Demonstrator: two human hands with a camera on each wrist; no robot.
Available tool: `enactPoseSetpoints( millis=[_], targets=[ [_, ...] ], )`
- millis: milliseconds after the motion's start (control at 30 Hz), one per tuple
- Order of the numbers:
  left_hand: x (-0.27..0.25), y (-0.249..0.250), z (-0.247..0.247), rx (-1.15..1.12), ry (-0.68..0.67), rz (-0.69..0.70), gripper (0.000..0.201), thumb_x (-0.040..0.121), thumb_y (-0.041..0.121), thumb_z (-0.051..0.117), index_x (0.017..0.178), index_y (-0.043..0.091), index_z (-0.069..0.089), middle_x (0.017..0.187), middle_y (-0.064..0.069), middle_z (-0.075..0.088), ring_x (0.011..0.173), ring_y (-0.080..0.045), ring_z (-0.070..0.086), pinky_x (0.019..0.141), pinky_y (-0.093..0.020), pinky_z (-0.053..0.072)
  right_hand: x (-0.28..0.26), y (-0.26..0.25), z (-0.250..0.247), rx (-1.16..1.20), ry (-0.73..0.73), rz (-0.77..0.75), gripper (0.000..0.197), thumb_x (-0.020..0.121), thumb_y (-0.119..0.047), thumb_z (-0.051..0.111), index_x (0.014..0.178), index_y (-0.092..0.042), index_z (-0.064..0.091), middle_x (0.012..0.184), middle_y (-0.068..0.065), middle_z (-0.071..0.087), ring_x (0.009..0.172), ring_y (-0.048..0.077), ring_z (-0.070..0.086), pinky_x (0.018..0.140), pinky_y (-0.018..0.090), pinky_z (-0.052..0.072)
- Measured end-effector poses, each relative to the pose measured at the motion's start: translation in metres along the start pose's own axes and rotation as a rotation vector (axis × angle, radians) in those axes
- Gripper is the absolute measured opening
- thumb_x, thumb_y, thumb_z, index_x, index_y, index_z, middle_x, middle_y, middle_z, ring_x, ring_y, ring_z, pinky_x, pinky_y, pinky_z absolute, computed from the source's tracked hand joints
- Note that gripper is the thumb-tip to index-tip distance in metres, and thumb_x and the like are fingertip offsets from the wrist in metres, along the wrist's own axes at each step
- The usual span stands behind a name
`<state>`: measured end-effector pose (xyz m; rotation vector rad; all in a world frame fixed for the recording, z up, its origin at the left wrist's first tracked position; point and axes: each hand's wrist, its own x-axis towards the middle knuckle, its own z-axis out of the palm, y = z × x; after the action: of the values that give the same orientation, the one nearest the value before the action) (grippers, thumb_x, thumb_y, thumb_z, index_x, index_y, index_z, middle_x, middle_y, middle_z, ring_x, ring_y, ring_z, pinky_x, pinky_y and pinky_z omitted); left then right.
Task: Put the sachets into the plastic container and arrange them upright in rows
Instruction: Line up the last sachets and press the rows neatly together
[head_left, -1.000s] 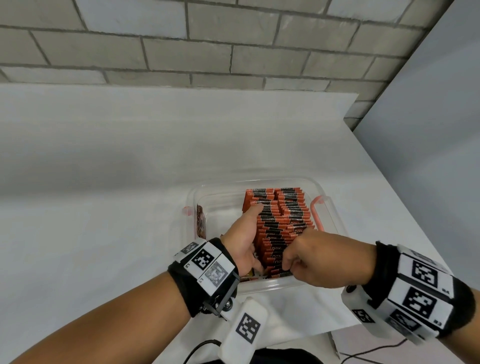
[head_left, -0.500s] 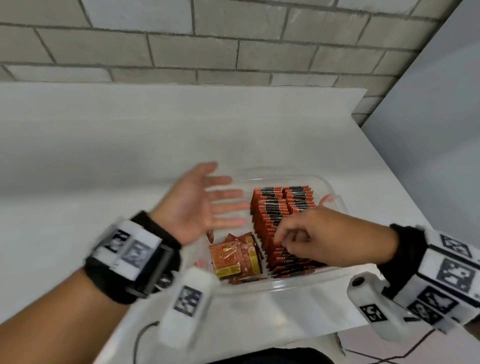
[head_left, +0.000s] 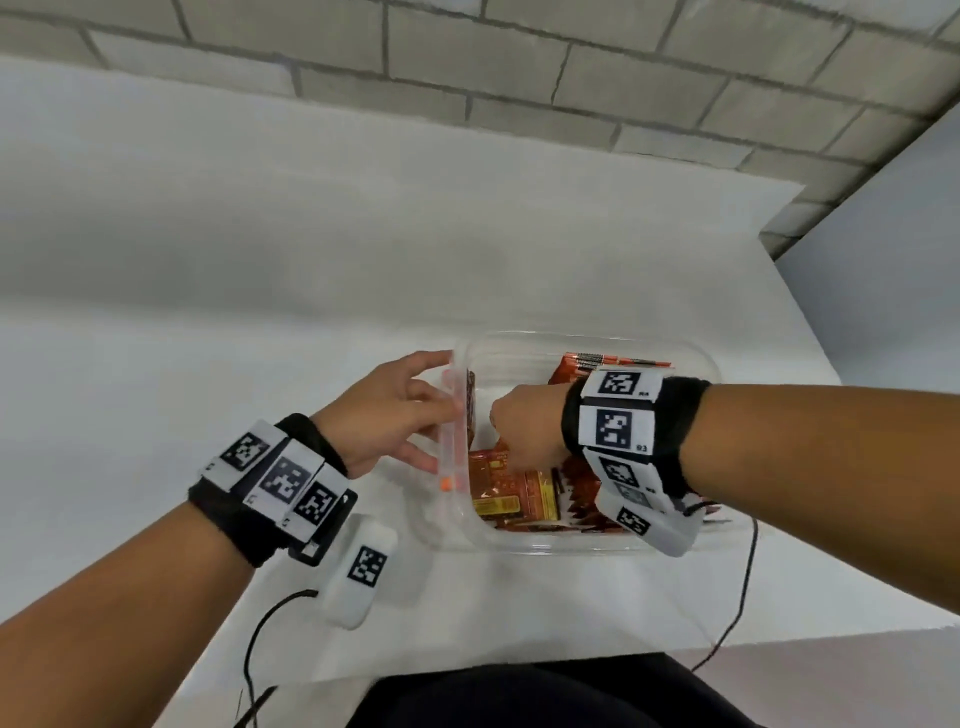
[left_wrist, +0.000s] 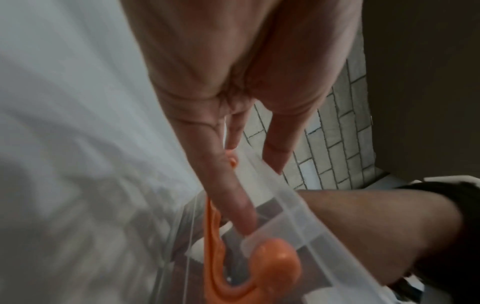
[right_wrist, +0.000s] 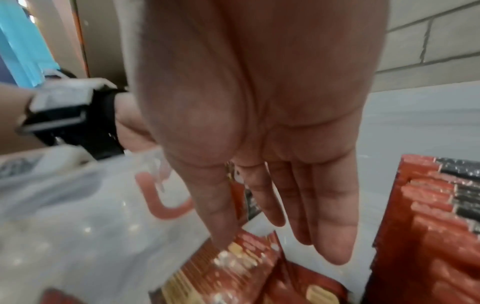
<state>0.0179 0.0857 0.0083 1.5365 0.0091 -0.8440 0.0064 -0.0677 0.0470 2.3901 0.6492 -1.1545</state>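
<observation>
while print blurs, right hand (head_left: 524, 431) reaches over sachets (head_left: 511, 491).

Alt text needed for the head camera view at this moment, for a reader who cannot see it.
A person's right hand reaches down into a clear plastic container toward loose sachets lying flat, while the left hand touches the container's left rim by its orange clip. Upright sachets show behind the right wrist; the container sits on a white table.

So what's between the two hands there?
The clear wall of the plastic container with its orange latch: the left hand rests outside, the right hand reaches inside. Head view shows it.
</observation>
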Motion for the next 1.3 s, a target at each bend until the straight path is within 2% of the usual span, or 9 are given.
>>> enactPoseSetpoints(
  millis=[67,133,367,667,800,900,1000,1167,1300],
  targets=[
    [0.001,-0.002,0.0,-0.033,0.01,0.017,0.05,0.088,0.009,0.066,0.132,0.022,0.048,0.096,-0.013,0.062,0.074,-0.022,0.065,0.058,-0.038,0.057,0.009,-0.002,0.004,-0.014,-0.014,0.041,0.031,0.1,-0.021,0.042,0.122,-0.005,0.057,0.106,0.005,0.061,0.088,0.018,0.056,0.06,0.017,0.04],
    [0.0,-0.004,-0.001,-0.05,0.013,0.023,0.046,0.087,0.01,0.067,0.128,0.023,0.049,0.094,-0.011,0.06,0.073,-0.02,0.064,0.057,-0.036,0.057,0.014,-0.004,0.007,0.023,-0.013,0.05,0.033,0.097,-0.022,0.046,0.125,-0.004,0.054,0.117,0.007,0.061,0.1,0.021,0.06,0.069,0.023,0.042],
    [0.001,-0.007,-0.001,-0.107,0.004,0.042,0.039,0.088,0.01,0.066,0.121,0.025,0.052,0.087,-0.008,0.062,0.063,-0.014,0.066,0.054,-0.033,0.056,0.016,-0.008,0.01,0.174,-0.055,0.05,0.069,0.089,-0.035,0.063,0.139,-0.002,0.029,0.121,0.01,0.057,0.106,0.024,0.058,0.077,0.028,0.047],
    [0.002,-0.009,-0.001,-0.135,0.004,0.036,0.041,0.087,0.011,0.066,0.124,0.024,0.052,0.085,-0.008,0.063,0.064,-0.015,0.067,0.054,-0.033,0.056,0.015,-0.005,0.01,0.252,-0.099,0.023,0.076,0.085,-0.032,0.069,0.144,-0.007,0.028,0.129,0.01,0.054,0.112,0.025,0.056,0.084,0.03,0.048],
    [0.002,-0.011,-0.001,-0.13,0.007,0.039,0.04,0.087,0.011,0.066,0.123,0.025,0.053,0.088,-0.009,0.064,0.066,-0.015,0.067,0.054,-0.033,0.056,0.014,-0.004,0.01,0.211,-0.103,-0.029,0.076,0.084,-0.029,0.07,0.145,-0.011,0.03,0.133,0.007,0.052,0.115,0.024,0.054,0.094,0.033,0.049],
    [0.003,-0.011,-0.001,-0.128,0.007,0.04,0.04,0.087,0.012,0.066,0.123,0.026,0.053,0.093,-0.011,0.064,0.067,-0.015,0.067,0.055,-0.035,0.057,0.01,-0.002,0.009,0.214,-0.093,-0.08,0.066,0.087,-0.024,0.067,0.144,-0.012,0.035,0.135,0.006,0.052,0.117,0.023,0.053,0.094,0.03,0.046],
    [0.002,-0.013,-0.001,-0.132,0.01,0.035,0.042,0.086,0.013,0.067,0.124,0.025,0.053,0.093,-0.011,0.065,0.07,-0.017,0.067,0.058,-0.038,0.058,0.001,0.004,0.008,0.276,-0.078,-0.119,0.052,0.091,-0.022,0.062,0.138,-0.013,0.043,0.13,0.004,0.055,0.107,0.016,0.052,0.083,0.024,0.042],
    [-0.001,-0.012,0.001,-0.115,0.031,0.036,0.043,0.086,0.016,0.068,0.125,0.026,0.054,0.093,-0.009,0.063,0.072,-0.017,0.066,0.058,-0.039,0.059,-0.019,0.03,0.002,0.523,0.031,-0.076,0.033,0.089,-0.024,0.064,0.117,-0.014,0.05,0.094,-0.005,0.058,0.08,0.01,0.054,0.068,0.023,0.046],
    [-0.006,-0.006,0.004,0.116,0.187,0.077,0.041,0.086,0.032,0.068,0.124,0.033,0.054,0.112,-0.001,0.059,0.091,-0.015,0.063,0.067,-0.035,0.057,-0.044,0.06,0.007,0.916,0.217,-0.081,0.025,0.086,-0.016,0.067,0.109,-0.015,0.058,0.1,0.001,0.07,0.089,0.018,0.067,0.083,0.033,0.054]
  ],
)
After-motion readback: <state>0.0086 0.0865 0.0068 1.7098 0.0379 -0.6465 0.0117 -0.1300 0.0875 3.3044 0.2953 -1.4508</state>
